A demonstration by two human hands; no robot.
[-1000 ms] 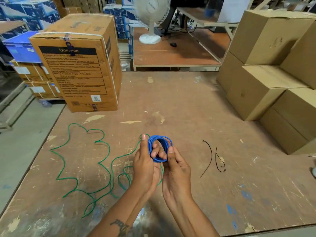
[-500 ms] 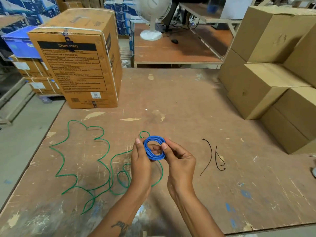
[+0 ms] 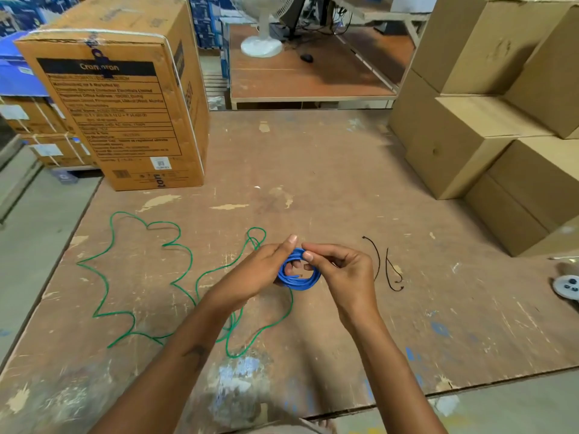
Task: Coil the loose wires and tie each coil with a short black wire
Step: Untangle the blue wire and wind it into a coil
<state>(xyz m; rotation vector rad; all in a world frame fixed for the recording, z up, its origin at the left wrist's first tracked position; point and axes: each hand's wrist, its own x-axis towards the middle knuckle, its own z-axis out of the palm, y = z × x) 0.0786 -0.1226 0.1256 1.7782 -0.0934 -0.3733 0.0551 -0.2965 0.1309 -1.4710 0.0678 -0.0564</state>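
Gripping the blue coil (image 3: 299, 278), both hands (image 3: 313, 270).

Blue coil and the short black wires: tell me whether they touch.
Apart. The head view shows the blue coil held in both hands, with bare table between it and the black wires.

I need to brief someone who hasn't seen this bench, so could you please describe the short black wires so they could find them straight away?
On the worn wooden table, look just right of the right hand, which with the left hand holds the blue coil. The two short black wires lie there, thin, dark and far shorter than the sprawling green wire.
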